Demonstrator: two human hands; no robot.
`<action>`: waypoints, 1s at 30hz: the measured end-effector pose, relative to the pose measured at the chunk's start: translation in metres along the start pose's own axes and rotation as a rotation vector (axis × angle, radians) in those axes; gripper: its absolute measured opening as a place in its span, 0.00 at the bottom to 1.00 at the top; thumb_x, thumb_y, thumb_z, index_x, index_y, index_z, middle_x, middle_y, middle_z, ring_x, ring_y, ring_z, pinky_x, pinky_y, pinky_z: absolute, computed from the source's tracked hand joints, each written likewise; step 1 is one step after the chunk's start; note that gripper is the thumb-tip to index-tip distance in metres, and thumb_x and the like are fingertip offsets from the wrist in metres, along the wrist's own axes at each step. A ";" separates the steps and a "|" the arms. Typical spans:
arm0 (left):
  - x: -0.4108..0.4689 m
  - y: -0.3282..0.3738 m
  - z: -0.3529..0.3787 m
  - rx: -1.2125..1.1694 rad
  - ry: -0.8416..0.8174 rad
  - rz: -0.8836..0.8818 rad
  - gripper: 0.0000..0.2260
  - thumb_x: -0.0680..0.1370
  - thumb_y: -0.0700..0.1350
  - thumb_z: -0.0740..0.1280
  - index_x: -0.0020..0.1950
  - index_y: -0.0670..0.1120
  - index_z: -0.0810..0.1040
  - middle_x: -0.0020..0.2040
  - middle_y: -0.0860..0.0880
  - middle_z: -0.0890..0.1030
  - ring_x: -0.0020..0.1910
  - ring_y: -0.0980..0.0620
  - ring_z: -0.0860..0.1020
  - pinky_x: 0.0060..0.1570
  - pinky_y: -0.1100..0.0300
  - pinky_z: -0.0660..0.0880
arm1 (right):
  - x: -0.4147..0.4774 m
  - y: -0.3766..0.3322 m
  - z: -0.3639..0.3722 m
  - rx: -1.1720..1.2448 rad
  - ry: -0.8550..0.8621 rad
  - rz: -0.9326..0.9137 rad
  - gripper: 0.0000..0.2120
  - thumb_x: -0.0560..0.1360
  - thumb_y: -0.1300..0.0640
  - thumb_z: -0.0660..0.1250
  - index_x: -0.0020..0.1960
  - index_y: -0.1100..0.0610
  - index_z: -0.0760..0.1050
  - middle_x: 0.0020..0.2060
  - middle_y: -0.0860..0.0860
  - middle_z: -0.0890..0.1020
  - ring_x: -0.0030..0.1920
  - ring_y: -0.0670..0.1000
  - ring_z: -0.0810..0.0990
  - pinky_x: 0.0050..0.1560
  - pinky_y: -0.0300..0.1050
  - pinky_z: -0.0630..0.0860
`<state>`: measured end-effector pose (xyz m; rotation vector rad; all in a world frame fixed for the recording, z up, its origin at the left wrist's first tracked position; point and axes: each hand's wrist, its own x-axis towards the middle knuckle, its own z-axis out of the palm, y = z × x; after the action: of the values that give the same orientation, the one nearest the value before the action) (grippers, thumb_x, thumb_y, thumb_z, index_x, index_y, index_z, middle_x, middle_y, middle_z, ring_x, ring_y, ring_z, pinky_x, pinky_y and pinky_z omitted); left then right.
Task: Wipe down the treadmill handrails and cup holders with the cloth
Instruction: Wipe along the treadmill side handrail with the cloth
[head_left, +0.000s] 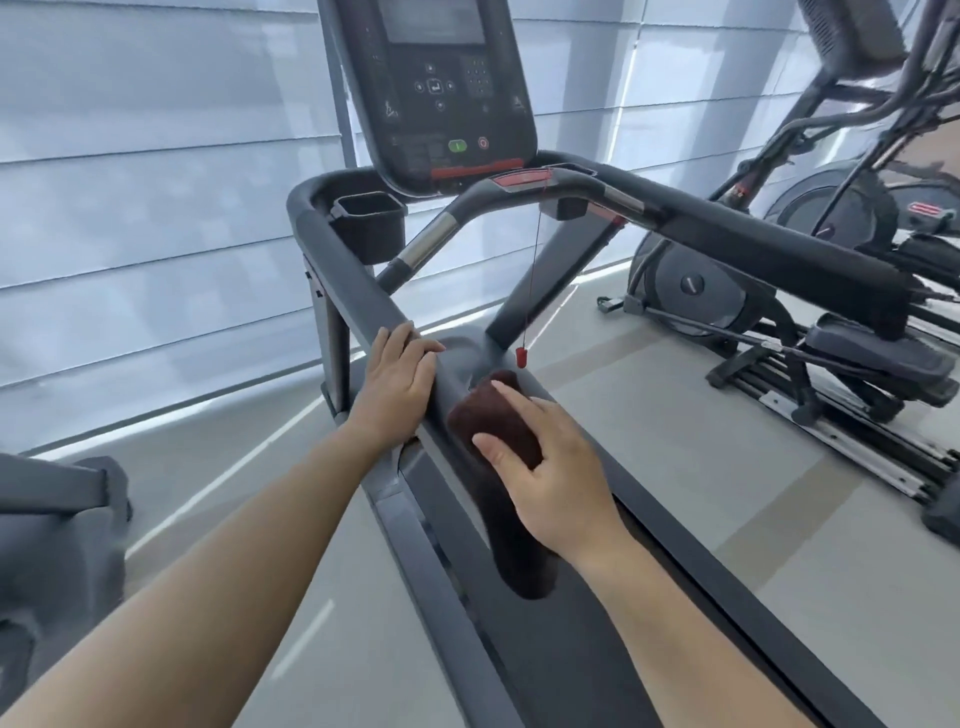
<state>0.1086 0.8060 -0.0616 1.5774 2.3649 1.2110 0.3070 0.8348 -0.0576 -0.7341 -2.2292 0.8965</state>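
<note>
A treadmill fills the view, its belt running away toward a dark console. Behind it hang pale window blinds; an elliptical stands well apart to the right. The left handrail slopes down toward the viewer. The right handrail crosses the upper right, with no hand or cloth on it.

The left hand rests flat on the left handrail, fingers loosely open, holding nothing. Just beside it, the right hand has its grip clenched around a dark brown cloth, pressed to the inner side of that rail, one end hanging down over the belt.

Judging by this, wiping is at an early stage: the right rail and both holders likely remain.

The left cup holder, a square black cup beside the console, looks empty. A red safety clip dangles on a cord.
</note>
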 end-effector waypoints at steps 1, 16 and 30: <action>-0.001 0.002 0.000 -0.014 0.002 -0.029 0.14 0.81 0.41 0.50 0.60 0.42 0.73 0.62 0.45 0.69 0.66 0.48 0.61 0.72 0.45 0.51 | -0.003 0.001 -0.003 0.002 -0.013 -0.009 0.23 0.74 0.41 0.63 0.68 0.40 0.65 0.62 0.46 0.72 0.60 0.48 0.71 0.61 0.49 0.71; 0.011 -0.015 0.011 0.023 0.024 -0.152 0.14 0.81 0.43 0.52 0.62 0.50 0.73 0.72 0.48 0.62 0.74 0.50 0.54 0.74 0.53 0.48 | -0.012 0.023 -0.008 0.224 -0.065 -0.042 0.24 0.74 0.40 0.63 0.69 0.39 0.64 0.63 0.43 0.69 0.62 0.45 0.69 0.62 0.44 0.69; 0.125 -0.055 0.007 0.268 0.173 -0.570 0.22 0.76 0.45 0.61 0.70 0.50 0.66 0.77 0.47 0.55 0.75 0.48 0.51 0.72 0.54 0.49 | 0.150 0.089 -0.027 0.526 -0.316 0.061 0.20 0.75 0.50 0.67 0.65 0.37 0.69 0.58 0.34 0.75 0.60 0.39 0.74 0.59 0.35 0.70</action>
<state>0.0098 0.9008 -0.0563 0.7504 2.8904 0.9617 0.2511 1.0022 -0.0586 -0.4338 -2.0841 1.6394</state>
